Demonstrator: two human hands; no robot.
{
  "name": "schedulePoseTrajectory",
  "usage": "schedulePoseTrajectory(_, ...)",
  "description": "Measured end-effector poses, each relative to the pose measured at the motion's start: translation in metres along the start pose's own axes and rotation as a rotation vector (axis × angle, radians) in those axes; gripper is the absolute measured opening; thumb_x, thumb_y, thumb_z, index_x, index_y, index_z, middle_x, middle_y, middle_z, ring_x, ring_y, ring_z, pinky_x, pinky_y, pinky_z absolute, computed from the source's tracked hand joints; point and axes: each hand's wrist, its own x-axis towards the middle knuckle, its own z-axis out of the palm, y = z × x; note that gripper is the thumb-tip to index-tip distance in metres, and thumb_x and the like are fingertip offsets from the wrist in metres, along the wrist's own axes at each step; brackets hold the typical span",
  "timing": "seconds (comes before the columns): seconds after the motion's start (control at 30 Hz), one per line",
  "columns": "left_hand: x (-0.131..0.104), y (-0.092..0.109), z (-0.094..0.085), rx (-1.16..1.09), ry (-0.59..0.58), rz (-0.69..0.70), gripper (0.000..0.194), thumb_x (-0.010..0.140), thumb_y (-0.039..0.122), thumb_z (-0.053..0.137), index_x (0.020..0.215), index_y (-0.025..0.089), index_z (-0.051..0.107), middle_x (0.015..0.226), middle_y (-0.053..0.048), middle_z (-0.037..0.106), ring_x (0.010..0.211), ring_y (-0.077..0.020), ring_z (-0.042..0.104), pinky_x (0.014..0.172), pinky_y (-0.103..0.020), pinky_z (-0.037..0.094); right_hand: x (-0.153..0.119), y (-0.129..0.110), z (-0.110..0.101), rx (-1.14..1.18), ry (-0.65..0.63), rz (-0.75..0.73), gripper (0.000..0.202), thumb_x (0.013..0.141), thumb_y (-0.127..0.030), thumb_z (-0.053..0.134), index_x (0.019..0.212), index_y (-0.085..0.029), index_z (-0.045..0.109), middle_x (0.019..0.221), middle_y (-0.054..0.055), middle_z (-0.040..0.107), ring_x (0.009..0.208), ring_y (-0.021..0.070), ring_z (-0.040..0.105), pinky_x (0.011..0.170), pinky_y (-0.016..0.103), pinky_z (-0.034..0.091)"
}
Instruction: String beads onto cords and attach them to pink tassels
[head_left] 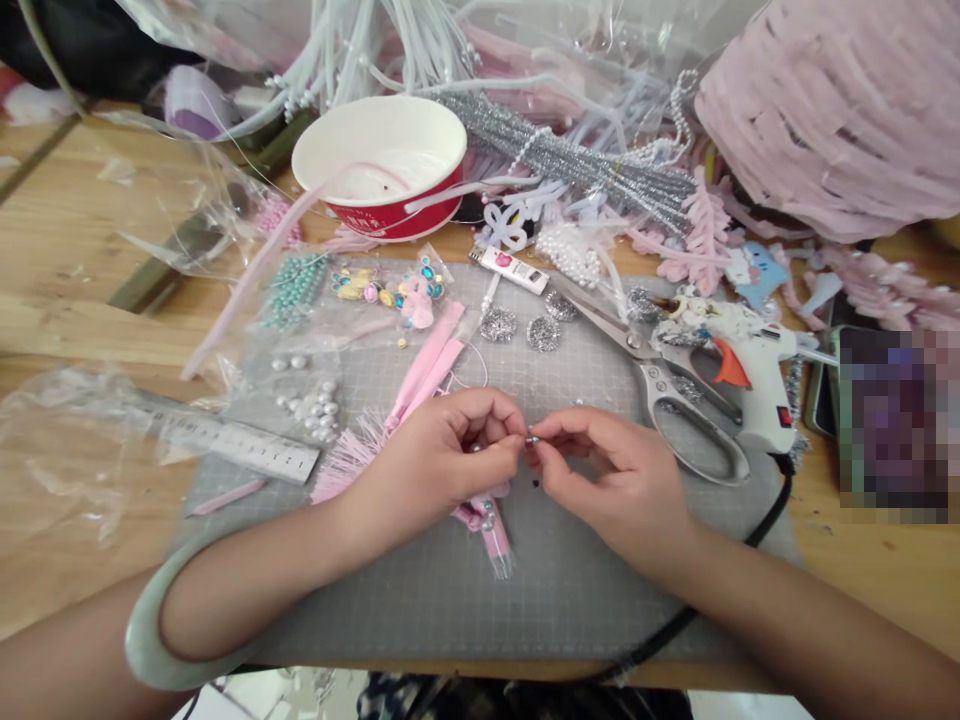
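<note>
My right hand [611, 480] pinches a tiny teal, shiny bead [532, 440] between thumb and forefinger. Right against it, my left hand [472, 440] is closed in a pinch; what its fingertips grip is too small to make out. A thin white thread [484, 365] loops up behind the left hand. Under that hand lies a pink tassel [349, 455] with ribbon strips [431, 360]. Its lower ribbon end [496, 545], with a few beads on it, shows below the fingers. The left hand hides the tassel's middle. Everything rests on a grey cutting mat [600, 610].
Scissors [652, 375] and a white glue gun [765, 390] with a black cord lie to the right, beside a phone [821, 395]. Left are a steel ruler [255, 450], white pearls [319, 410] and teal beads [296, 290]. Behind stand a red-and-white paper bowl [405, 215] and silver pipe cleaners [570, 150].
</note>
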Motion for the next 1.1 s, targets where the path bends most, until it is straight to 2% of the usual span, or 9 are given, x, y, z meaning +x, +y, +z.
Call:
schedulePoseTrajectory(0.2, -0.0014, -0.0008, 0.0007, -0.033, 0.002, -0.022, 0.009, 0.076, 0.025, 0.055, 0.076, 0.018, 0.050, 0.055, 0.005, 0.051, 0.049, -0.0086, 0.056, 0.041, -0.014, 0.041, 0.0009, -0.0003, 0.0001, -0.015, 0.000, -0.007, 0.011, 0.071, -0.012, 0.058, 0.077, -0.020, 0.062, 0.070, -0.002, 0.068, 0.061, 0.0105, 0.063, 0.060, 0.021, 0.053)
schedulePoseTrajectory(0.4, -0.0028, -0.0004, 0.0005, -0.067, -0.020, -0.043, 0.007, 0.078, 0.025, 0.053, 0.077, 0.018, 0.050, 0.055, 0.005, 0.053, 0.044, -0.0074, 0.053, 0.039, -0.014, 0.041, 0.0002, -0.0008, -0.0001, -0.024, -0.003, -0.028, 0.012, 0.071, -0.011, 0.058, 0.077, -0.020, 0.062, 0.071, -0.002, 0.068, 0.061, 0.0101, 0.063, 0.060, 0.020, 0.053)
schedulePoseTrajectory(0.63, -0.0020, 0.0011, 0.0012, -0.061, 0.008, -0.033, 0.009, 0.075, 0.025, 0.056, 0.074, 0.017, 0.052, 0.052, 0.005, 0.054, 0.045, -0.0079, 0.054, 0.039, -0.014, 0.041, 0.0014, -0.0037, -0.0016, -0.035, 0.004, -0.038, 0.011, 0.071, -0.011, 0.059, 0.075, -0.020, 0.063, 0.070, -0.002, 0.069, 0.059, 0.0101, 0.063, 0.059, 0.020, 0.053)
schedulePoseTrajectory(0.87, -0.0005, 0.0038, 0.0010, -0.071, 0.010, -0.040, 0.007, 0.078, 0.023, 0.053, 0.074, 0.018, 0.052, 0.050, 0.006, 0.056, 0.042, -0.0058, 0.052, 0.039, -0.013, 0.041, 0.0002, -0.0002, -0.0004, 0.095, -0.011, 0.034, 0.014, 0.071, -0.013, 0.060, 0.083, -0.018, 0.063, 0.074, 0.001, 0.069, 0.064, 0.0119, 0.065, 0.063, 0.023, 0.055)
schedulePoseTrajectory(1.1, -0.0012, 0.0039, 0.0005, -0.115, -0.001, -0.049, 0.008, 0.079, 0.024, 0.053, 0.074, 0.018, 0.051, 0.049, 0.007, 0.052, 0.041, -0.0049, 0.049, 0.037, -0.011, 0.039, -0.0004, -0.0006, -0.0021, 0.060, -0.002, 0.026, 0.009, 0.070, -0.011, 0.059, 0.075, -0.018, 0.061, 0.069, -0.001, 0.066, 0.061, 0.0102, 0.063, 0.060, 0.021, 0.052)
